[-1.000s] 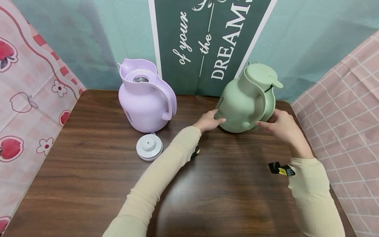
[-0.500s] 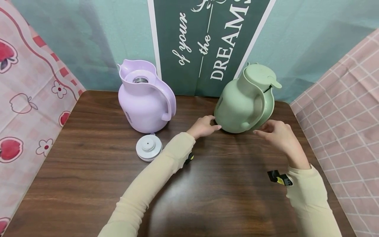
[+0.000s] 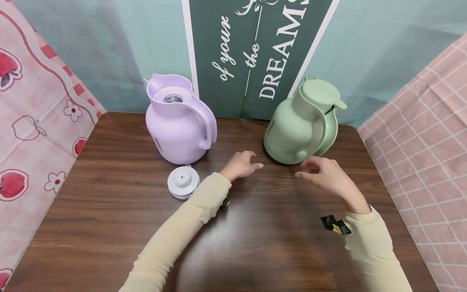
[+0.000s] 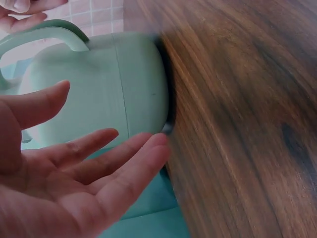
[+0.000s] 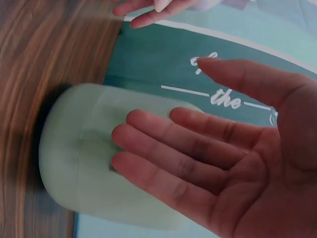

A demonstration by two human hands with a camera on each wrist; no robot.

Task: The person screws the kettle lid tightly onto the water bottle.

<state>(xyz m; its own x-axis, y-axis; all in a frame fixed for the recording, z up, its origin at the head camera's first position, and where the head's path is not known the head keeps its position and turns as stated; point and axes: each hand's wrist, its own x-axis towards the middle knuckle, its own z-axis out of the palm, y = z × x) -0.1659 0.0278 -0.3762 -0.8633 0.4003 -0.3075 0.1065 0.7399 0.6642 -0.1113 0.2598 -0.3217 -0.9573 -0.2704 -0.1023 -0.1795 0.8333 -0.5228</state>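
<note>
From where I stand, the green insulated jug (image 3: 290,129) and the lilac insulated jug (image 3: 175,132) present smooth moulded plastic shells of a satin-matt finish, the latter showing a shiny, metal-looking lining (image 3: 173,98) in its mouth, and the white stopper (image 3: 182,178) appears to be smooth plastic as well. The tabletop (image 3: 277,243) shows a streaked wood grain, its finish smooth and glossy enough to throw back a pale patch of light. The teal backdrop (image 3: 157,44) appears to be matt, lightly creased cloth, the pink checked hanging (image 3: 419,134) likewise matt, and the cream sleeves (image 3: 178,229) wrinkled fabric.
</note>
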